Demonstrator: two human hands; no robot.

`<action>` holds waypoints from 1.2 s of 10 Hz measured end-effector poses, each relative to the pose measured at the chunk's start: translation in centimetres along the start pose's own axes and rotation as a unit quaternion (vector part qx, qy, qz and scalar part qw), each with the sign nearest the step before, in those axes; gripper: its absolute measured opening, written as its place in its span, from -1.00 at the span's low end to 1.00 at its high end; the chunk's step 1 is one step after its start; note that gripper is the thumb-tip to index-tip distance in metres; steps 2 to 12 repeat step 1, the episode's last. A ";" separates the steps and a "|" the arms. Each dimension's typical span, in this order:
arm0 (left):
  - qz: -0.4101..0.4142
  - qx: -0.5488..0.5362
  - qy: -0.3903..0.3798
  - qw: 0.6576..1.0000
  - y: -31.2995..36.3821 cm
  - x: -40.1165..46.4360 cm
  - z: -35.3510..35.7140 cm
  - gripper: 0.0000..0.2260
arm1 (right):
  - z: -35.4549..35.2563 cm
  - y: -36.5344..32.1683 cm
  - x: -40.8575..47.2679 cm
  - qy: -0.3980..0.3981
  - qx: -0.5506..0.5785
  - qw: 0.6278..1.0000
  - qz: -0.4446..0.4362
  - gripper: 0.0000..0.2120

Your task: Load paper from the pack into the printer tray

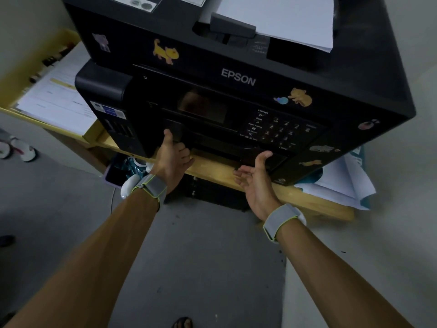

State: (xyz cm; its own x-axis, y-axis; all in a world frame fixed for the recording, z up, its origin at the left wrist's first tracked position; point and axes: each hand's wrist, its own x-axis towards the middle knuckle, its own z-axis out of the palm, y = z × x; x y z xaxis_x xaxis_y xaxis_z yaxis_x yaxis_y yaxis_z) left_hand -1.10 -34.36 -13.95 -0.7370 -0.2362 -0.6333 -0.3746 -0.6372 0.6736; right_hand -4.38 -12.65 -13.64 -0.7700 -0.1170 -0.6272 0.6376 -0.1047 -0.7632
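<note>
At the far left I see a stack of printed sheets (59, 100) lying on the yellow wooden table (212, 172), which runs diagonally from upper left down to lower right. The black Epson printer (238, 78) sits on that table, its long axis following the same diagonal and its front panel facing me, tilted toward the lower left. A purple-edged phone (113, 174) hangs just off the table's front edge below the printer's left corner.

My left hand (171, 159) reaches forward with the forearm rising from the lower left; the thumb lies up against the printer's front face and the fingers curl under the lower front edge, gripping the tray front (212, 153) from below. A grey wristband (151, 188) circles that wrist.

The tray front is a dark slot low on the printer, just above the table's edge, spanning between my two hands. Grey floor (201, 256) lies open beneath my arms, so there is room on my side of the table.

My right hand (256, 178) is palm-up, thumb hooked onto the right end of the tray front, the other fingers spread loosely and apart from it; I cannot tell whether they touch the table. White paper (290, 20) rests on top of the printer at the upper right, and an opened paper pack (343, 183) lies on the table at the printer's right corner.
</note>
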 end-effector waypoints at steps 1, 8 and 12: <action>-0.007 0.032 -0.004 0.999 0.2 -1.9 0.5 -0.29 | -0.1 -0.4 -0.6 -0.006 -0.031 0.999 0.015 0.08; -0.007 0.032 -0.004 0.999 0.2 -1.9 0.5 -0.29 | -0.1 -0.4 -0.6 -0.006 -0.031 0.999 0.015 0.08; -0.007 0.032 -0.004 0.999 0.2 -1.9 0.5 -0.29 | -0.1 -0.4 -0.6 -0.006 -0.031 0.999 0.015 0.08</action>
